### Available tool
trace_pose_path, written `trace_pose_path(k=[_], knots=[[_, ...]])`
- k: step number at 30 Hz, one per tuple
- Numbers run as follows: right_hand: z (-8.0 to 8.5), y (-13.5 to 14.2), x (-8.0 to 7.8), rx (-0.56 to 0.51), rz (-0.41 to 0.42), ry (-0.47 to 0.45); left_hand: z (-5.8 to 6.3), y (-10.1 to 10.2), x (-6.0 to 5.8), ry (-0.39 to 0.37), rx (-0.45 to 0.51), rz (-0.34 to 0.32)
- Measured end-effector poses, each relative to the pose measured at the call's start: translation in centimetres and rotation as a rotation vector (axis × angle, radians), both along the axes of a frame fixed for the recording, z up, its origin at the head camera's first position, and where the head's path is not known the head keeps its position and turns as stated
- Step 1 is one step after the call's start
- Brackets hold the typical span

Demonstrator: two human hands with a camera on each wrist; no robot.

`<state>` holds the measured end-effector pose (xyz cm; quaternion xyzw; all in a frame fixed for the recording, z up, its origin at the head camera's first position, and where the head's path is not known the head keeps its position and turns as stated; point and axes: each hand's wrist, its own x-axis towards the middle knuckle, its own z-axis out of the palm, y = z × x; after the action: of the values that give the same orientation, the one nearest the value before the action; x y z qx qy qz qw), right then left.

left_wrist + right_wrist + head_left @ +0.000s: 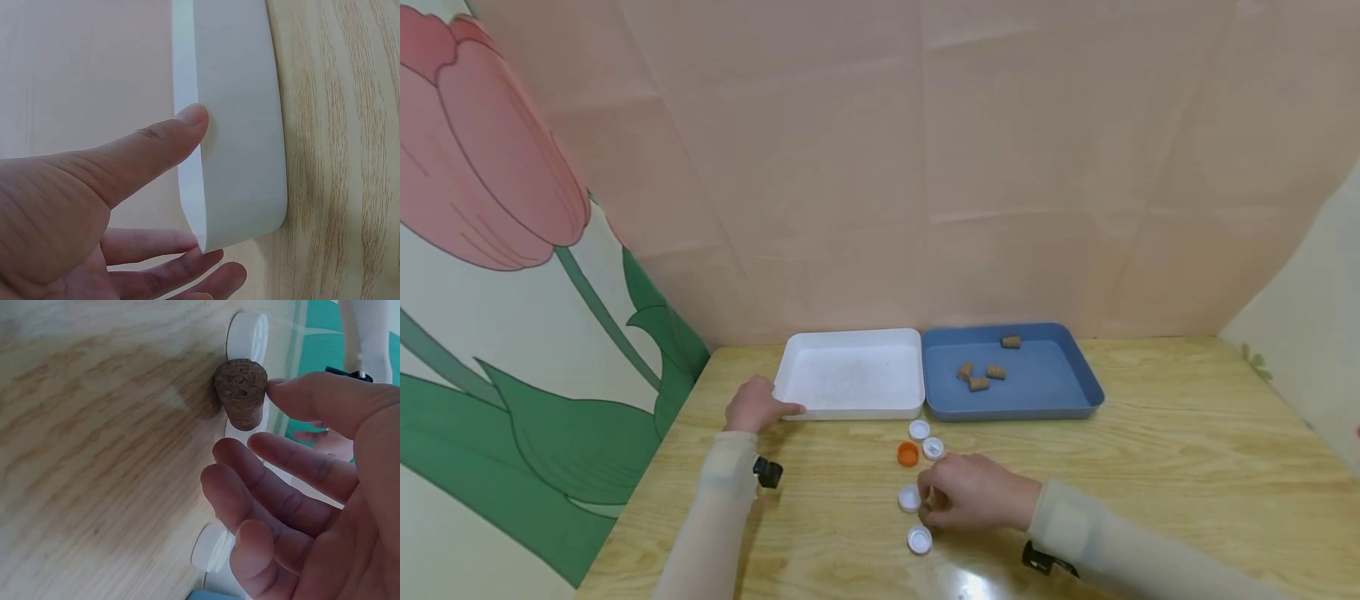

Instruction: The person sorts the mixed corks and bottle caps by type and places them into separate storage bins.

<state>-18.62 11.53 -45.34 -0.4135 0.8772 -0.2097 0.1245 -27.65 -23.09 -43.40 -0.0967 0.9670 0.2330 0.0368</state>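
My left hand (757, 406) holds the near left corner of a white tray (850, 414). In the left wrist view the thumb (192, 117) presses on the tray's front rim, and the other fingers curl by its side wall. My right hand (970, 492) is low over the table beside a row of caps. A brown tapered cork (240, 394) lies near its fingertips, hidden in the head view. The right thumb (300, 394) appears to touch the cork's side, while the other fingers are loosely bent below and do not close round it. Behind the cork is a white bottle cap (247, 337).
A blue tray (1011, 413) with several corks (979, 384) adjoins the white tray at the table's back. Several white bottle caps (919, 540) and one orange cap (907, 454) lie in front. A pinkish sheet (1000, 167) hangs behind the wooden table (1187, 458).
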Motion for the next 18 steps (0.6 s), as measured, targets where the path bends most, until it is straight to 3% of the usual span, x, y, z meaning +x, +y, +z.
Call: trace_pose_path(k=[18], knots=[[0.02, -0.50, 0.84, 0.038, 0.036, -0.021, 0.22, 0.17, 0.10, 0.000, 0.004, 0.014]])
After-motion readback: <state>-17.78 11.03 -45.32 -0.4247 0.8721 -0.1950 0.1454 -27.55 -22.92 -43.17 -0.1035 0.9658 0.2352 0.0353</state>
